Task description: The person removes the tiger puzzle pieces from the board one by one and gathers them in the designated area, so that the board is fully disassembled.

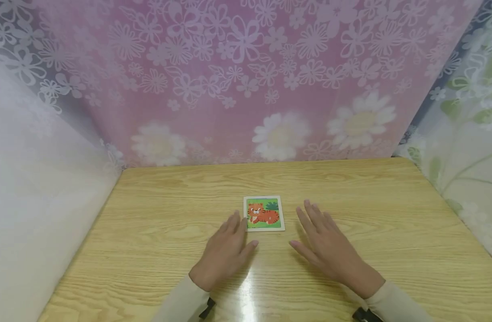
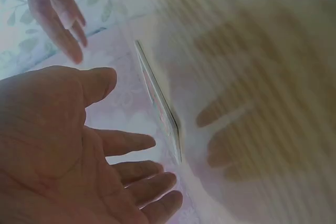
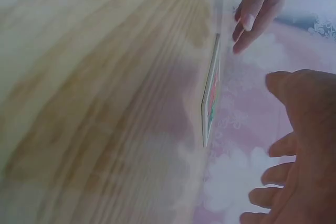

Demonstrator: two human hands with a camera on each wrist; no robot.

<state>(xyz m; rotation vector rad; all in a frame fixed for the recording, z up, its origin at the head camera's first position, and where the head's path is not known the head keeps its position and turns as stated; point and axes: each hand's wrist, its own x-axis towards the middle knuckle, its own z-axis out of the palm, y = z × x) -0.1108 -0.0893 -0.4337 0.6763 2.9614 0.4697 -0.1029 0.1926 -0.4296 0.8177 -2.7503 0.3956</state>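
A square picture puzzle (image 1: 263, 213) with a white border lies flat on the wooden table, showing an orange tiger on green ground. My left hand (image 1: 225, 250) is just left of it, fingers extended; in the head view the fingertips overlap its left edge. To the right of the puzzle, a short gap away, hovers my right hand (image 1: 330, 246) with fingers spread and nothing held. The left wrist view shows my left palm (image 2: 47, 145) above the tabletop, holding nothing, with the puzzle (image 2: 157, 100) seen edge-on. From the right wrist, the puzzle (image 3: 211, 95) also appears edge-on beyond my fingers.
The wood-grain table (image 1: 169, 201) reaches back to a pink flowered curtain (image 1: 229, 80). A pale sheet (image 1: 28, 179) hangs along the left side, and a leaf-patterned one (image 1: 471, 147) on the right. Light glares off the tabletop near the front.
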